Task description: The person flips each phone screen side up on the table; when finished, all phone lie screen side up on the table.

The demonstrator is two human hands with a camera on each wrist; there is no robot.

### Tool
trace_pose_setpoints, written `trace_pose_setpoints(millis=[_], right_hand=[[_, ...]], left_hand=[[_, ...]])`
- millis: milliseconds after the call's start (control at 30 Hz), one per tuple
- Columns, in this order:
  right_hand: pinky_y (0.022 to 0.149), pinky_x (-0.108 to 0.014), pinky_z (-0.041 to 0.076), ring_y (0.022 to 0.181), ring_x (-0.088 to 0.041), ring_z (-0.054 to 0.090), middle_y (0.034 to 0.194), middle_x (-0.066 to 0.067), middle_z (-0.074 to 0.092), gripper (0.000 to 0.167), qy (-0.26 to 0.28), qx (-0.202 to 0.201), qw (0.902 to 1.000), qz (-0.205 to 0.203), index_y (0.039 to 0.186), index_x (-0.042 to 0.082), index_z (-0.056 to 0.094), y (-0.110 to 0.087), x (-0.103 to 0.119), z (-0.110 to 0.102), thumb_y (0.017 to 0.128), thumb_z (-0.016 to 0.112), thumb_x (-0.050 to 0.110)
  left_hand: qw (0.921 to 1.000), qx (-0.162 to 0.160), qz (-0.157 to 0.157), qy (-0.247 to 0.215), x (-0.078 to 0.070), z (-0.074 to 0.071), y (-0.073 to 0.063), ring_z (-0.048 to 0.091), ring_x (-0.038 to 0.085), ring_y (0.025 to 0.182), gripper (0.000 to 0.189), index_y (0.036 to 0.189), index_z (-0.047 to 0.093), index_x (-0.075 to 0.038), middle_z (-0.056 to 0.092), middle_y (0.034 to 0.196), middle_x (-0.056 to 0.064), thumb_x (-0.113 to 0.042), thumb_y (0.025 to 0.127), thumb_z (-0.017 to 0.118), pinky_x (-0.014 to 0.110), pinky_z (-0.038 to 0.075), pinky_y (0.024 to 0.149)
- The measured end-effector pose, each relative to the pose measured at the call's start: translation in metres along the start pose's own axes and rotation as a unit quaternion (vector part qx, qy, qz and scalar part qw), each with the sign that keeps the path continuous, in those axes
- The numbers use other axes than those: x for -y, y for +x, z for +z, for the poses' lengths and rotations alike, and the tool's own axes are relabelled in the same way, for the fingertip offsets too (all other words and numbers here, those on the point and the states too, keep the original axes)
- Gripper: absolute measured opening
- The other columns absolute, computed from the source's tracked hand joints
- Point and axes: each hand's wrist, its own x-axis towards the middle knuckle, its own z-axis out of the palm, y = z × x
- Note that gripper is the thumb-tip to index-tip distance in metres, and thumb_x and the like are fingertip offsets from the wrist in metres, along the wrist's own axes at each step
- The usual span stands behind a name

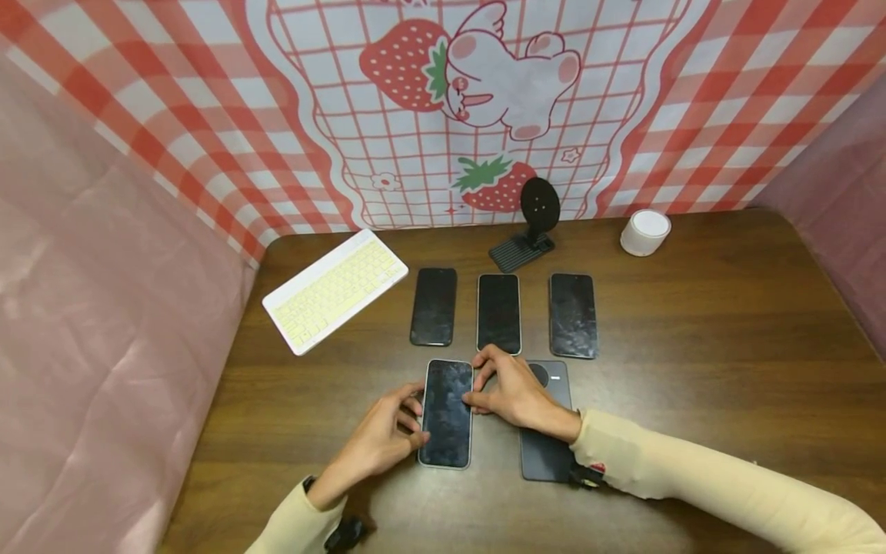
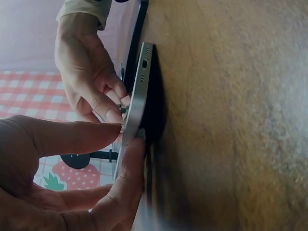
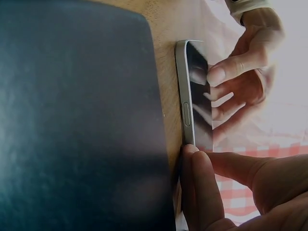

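Observation:
A silver-edged smartphone (image 1: 447,415) lies screen up near the front middle of the table, between both hands. My left hand (image 1: 383,437) holds its left edge, the thumb on the screen's rim and the fingers curled at the side. On the opposite edge my right hand (image 1: 515,394) pinches the phone with thumb and fingertips. In the left wrist view, dark shadow shows under the phone (image 2: 140,89); whether it is lifted cannot be told. Under my right wrist lies a dark phone (image 1: 543,454), back up with a round camera, partly covered by the hand.
Behind stand three more phones face up in a row: left (image 1: 433,306), middle (image 1: 499,312) and right (image 1: 574,315). A black phone stand (image 1: 538,208), a white cylinder (image 1: 645,233) and a white keyboard with yellow keys (image 1: 337,292) sit farther back, before a checked cloth (image 1: 332,115).

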Motion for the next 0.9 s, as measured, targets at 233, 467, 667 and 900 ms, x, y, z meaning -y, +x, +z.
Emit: trace_pose_setpoints(millis=[233, 467, 667, 900], right_hand=[[0.067, -0.024, 0.054, 0.057, -0.005, 0.067, 0.083, -0.002, 0.072, 0.045, 0.005, 0.009, 0.9999, -0.001, 0.115, 0.002, 0.060, 0.002, -0.001, -0.001, 0.082, 0.088, 0.013], [0.080, -0.030, 0.053, 0.063, -0.004, 0.066, 0.084, -0.001, 0.074, 0.048, -0.003, 0.011, 0.9999, 0.003, 0.115, 0.004, 0.064, 0.002, -0.003, -0.005, 0.078, 0.091, 0.018], [0.077, -0.029, 0.053, 0.067, -0.007, 0.066, 0.089, -0.005, 0.078, 0.048, 0.009, 0.008, 0.9999, 0.006, 0.118, 0.004, 0.066, -0.004, -0.004, -0.015, 0.079, 0.090, 0.020], [0.068, -0.026, 0.059, 0.074, -0.015, 0.074, 0.100, -0.017, 0.072, 0.050, 0.083, 0.017, 0.9959, 0.032, 0.124, -0.002, 0.059, -0.014, -0.002, -0.035, 0.084, 0.086, 0.010]], left_hand=[[0.9997, -0.016, -0.003, 0.020, 0.000, 0.003, 0.002, 0.069, 0.017, 0.080, 0.075, 0.142, 0.052, 0.009, 0.064, 0.100, 0.015, 0.011, 0.073, 0.081, 0.020, 0.056, 0.067], [0.9982, -0.007, -0.004, 0.060, -0.003, 0.004, 0.002, 0.070, 0.017, 0.081, 0.084, 0.146, 0.049, 0.009, 0.064, 0.105, 0.016, 0.002, 0.072, 0.088, 0.023, 0.057, 0.070], [0.9940, -0.020, 0.013, 0.107, -0.007, 0.006, 0.002, 0.068, 0.016, 0.082, 0.088, 0.149, 0.048, 0.005, 0.065, 0.108, 0.015, -0.006, 0.073, 0.091, 0.025, 0.054, 0.072], [0.9792, -0.073, 0.042, 0.185, -0.017, 0.015, 0.003, 0.060, 0.015, 0.087, 0.092, 0.151, 0.049, -0.004, 0.063, 0.115, 0.011, -0.017, 0.073, 0.095, 0.026, 0.048, 0.074]])
